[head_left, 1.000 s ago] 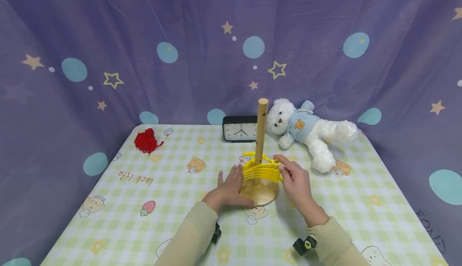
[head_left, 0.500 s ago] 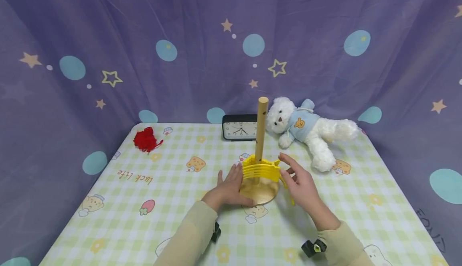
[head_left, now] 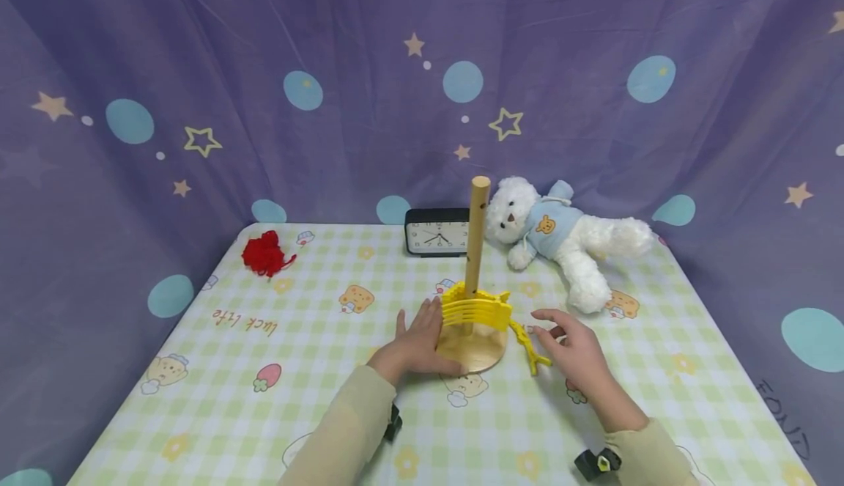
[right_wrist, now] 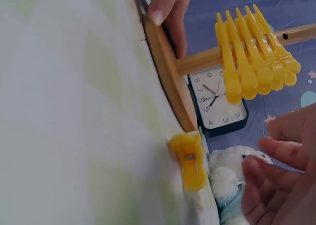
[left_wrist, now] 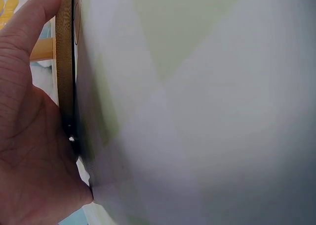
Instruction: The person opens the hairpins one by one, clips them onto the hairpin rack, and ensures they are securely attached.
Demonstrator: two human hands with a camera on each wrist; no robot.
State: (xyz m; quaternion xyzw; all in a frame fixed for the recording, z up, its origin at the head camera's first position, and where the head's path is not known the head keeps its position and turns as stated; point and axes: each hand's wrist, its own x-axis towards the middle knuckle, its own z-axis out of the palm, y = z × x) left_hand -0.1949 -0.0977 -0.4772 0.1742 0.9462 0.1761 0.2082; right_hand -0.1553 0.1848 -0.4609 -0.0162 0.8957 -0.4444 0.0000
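Observation:
My left hand (head_left: 417,345) rests against the left rim of a round wooden base (head_left: 480,352), its fingers fairly straight and its thumb along the front. From the base rises an upright wooden rod (head_left: 476,237). Several yellow clothespins (head_left: 476,311) sit in a row low on the rod; the right wrist view shows their narrow tips and rounded ends. More yellow clothespins (head_left: 530,348) lie on the table right of the base; one clothespin (right_wrist: 190,160) shows its metal spring. My right hand (head_left: 575,350), loosely bent and holding nothing, hovers right of these loose clothespins.
Behind the rod stands a black-framed clock (head_left: 437,233), partly hidden. A white teddy bear (head_left: 560,233) in a blue top lies at the back right. At the far left is a tangle of red yarn (head_left: 265,253). A purple curtain (head_left: 369,163) surrounds the checked table.
My right hand has let go at the clothespins on the rod and moved right and toward me. A loose yellow piece behind the rod now looks settled. The left hand stays put.

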